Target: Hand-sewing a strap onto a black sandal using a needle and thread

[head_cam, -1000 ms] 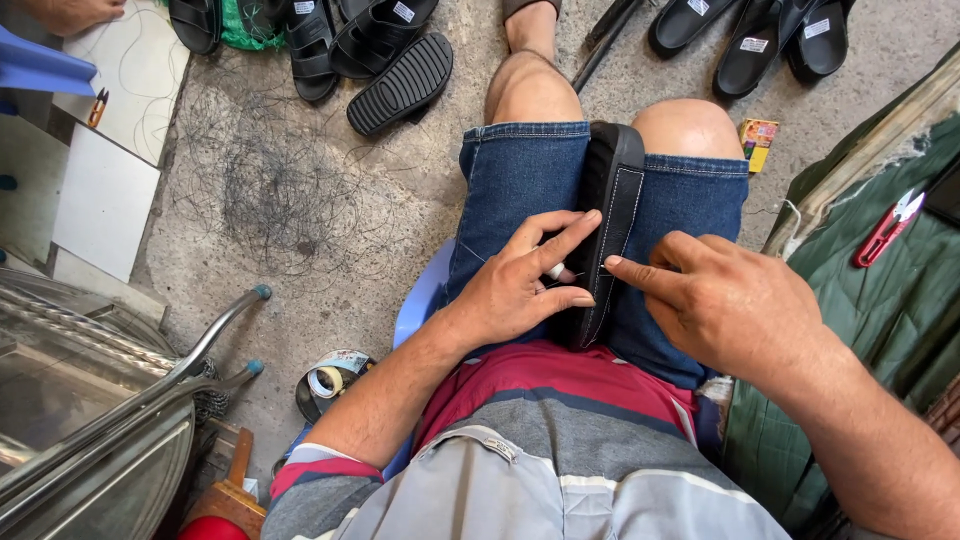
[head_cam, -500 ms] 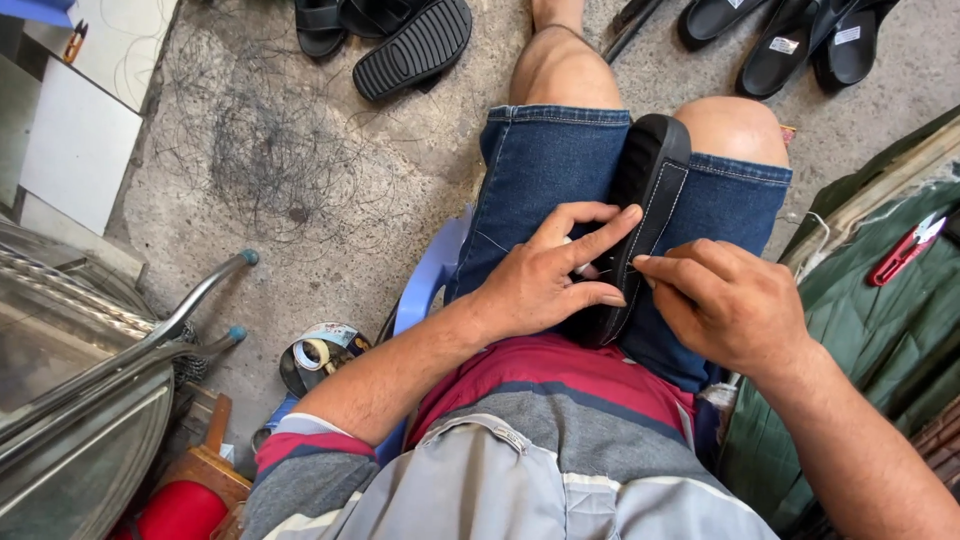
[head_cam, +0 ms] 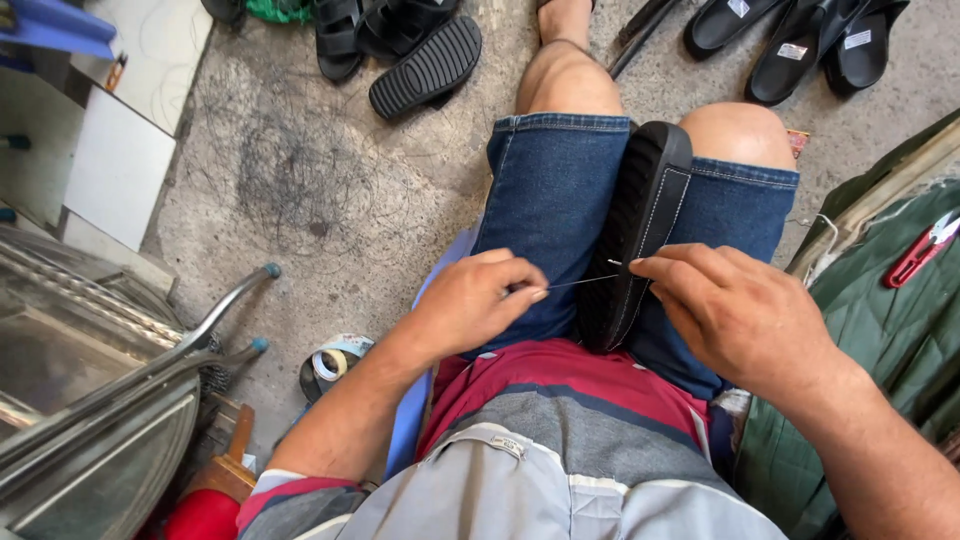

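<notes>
A black sandal [head_cam: 638,225] stands on its edge between my thighs, sole side to the left, with a line of light stitches along its rim. My left hand [head_cam: 478,300] is closed over my left thigh and pinches the end of a thin thread or needle [head_cam: 578,283]. That thread runs rightward to the sandal's edge. My right hand [head_cam: 735,310] rests by the sandal's near end, its fingertips pinched at the point where the thread meets the rim.
Several black sandals [head_cam: 425,65] lie on the concrete floor ahead, more at the top right [head_cam: 800,45]. A tape roll [head_cam: 330,362] lies by the blue stool. Metal bars [head_cam: 150,350] and a steel basin stand left. Red snips [head_cam: 920,252] rest on green cloth at the right.
My left hand has come off the sandal and drawn leftward, pulling a thread taut from its rim. My right hand stays at the sandal's near end. The view has tilted slightly.
</notes>
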